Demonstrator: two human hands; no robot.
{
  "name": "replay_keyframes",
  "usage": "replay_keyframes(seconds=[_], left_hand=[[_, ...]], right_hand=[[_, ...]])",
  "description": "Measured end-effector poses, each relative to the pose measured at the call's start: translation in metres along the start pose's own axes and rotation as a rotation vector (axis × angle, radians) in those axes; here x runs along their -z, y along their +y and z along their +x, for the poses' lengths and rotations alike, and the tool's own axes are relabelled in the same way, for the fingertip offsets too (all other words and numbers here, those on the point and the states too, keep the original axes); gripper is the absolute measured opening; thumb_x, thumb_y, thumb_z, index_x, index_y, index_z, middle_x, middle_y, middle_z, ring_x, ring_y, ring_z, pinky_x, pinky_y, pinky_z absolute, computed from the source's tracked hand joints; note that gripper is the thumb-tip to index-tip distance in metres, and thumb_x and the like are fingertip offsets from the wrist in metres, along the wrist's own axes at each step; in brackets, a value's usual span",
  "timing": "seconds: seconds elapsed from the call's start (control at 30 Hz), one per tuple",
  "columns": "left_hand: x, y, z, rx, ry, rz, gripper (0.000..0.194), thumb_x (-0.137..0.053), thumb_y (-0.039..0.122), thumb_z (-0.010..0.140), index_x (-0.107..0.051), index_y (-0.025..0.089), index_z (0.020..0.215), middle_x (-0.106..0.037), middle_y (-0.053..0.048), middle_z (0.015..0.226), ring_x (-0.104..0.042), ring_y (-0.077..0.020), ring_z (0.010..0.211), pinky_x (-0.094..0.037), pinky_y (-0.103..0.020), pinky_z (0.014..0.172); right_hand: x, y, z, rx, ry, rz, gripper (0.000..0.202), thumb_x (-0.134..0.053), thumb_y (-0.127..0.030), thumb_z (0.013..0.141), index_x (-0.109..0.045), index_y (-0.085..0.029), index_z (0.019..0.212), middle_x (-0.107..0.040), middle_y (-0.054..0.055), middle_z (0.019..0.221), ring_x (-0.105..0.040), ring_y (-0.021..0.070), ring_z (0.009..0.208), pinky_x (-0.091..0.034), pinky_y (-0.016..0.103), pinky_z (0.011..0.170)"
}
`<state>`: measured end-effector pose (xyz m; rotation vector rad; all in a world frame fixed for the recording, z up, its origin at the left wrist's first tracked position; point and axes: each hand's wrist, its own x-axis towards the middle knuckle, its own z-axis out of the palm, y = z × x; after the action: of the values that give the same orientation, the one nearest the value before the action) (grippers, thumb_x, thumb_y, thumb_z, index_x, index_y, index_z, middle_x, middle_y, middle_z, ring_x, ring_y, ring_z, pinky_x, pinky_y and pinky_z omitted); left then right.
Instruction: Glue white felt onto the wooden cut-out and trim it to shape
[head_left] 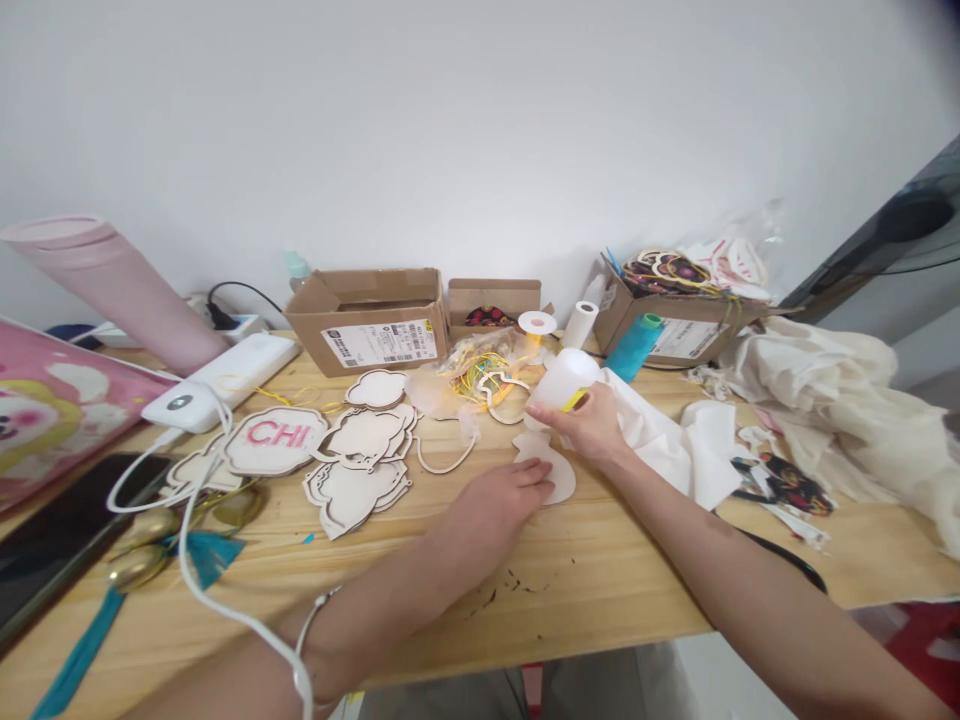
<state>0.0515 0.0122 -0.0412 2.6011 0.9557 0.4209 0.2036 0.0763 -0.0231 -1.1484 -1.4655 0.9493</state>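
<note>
Our right hand (589,425) grasps the tilted bottle (556,384) at the cutout (561,484), between the bench's (592,590) front and rear edges; our left hand (504,495) lies flat on the cutout, clutching nothing. We judge the bottle light, squeezable, best held mid-body; the cutout thin, best held by its rim.

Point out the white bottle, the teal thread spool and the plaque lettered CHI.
White bottle (553,384): head view, on its pale body, above the fingers.
Teal thread spool (634,348): head view, on the middle of the wound thread.
CHI plaque (276,440): head view, mid-face, around the pink lettering.
</note>
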Motion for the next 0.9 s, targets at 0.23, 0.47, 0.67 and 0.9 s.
replay_keyframes(seconds=[0.23,0.47,0.67,0.9], left_hand=[[-0.0016,-0.0006,-0.0011,-0.005,0.01,-0.002,0.042,-0.036,0.0,0.079,-0.054,0.014,0.115,-0.052,-0.01,0.125,-0.046,-0.0183,0.117,-0.038,-0.034,0.099],[-0.0034,-0.0033,-0.0023,-0.027,0.028,-0.013,0.042,-0.036,0.002,0.079,-0.054,0.013,0.115,-0.051,-0.009,0.126,-0.044,-0.0186,0.119,-0.038,-0.035,0.099],[-0.008,-0.0071,-0.0022,-0.043,0.029,-0.019,0.042,-0.036,0.002,0.078,-0.054,0.012,0.114,-0.051,-0.011,0.127,-0.044,-0.0189,0.119,-0.038,-0.036,0.099],[-0.0086,-0.0075,-0.0023,-0.044,0.003,0.006,0.045,-0.037,-0.001,0.074,-0.053,0.009,0.115,-0.051,-0.013,0.126,-0.043,-0.0197,0.12,-0.037,-0.036,0.1]], right_hand=[[0.0008,0.0005,0.0002,-0.016,0.006,-0.038,0.033,-0.074,-0.039,0.051,-0.063,-0.012,0.068,-0.068,0.008,0.069,-0.06,0.0178,0.058,-0.049,0.028,0.052],[0.0054,0.0024,0.002,0.002,0.031,-0.06,0.036,-0.075,-0.041,0.049,-0.063,-0.012,0.067,-0.067,0.008,0.068,-0.06,0.0185,0.058,-0.048,0.029,0.052],[0.0054,0.0021,0.0022,0.014,0.012,-0.043,0.036,-0.074,-0.041,0.05,-0.063,-0.013,0.069,-0.068,0.008,0.07,-0.06,0.0185,0.06,-0.049,0.029,0.054],[0.0066,0.0002,0.0015,0.005,0.023,-0.08,0.035,-0.073,-0.043,0.051,-0.063,-0.013,0.068,-0.067,0.007,0.067,-0.059,0.0177,0.057,-0.048,0.028,0.051]])
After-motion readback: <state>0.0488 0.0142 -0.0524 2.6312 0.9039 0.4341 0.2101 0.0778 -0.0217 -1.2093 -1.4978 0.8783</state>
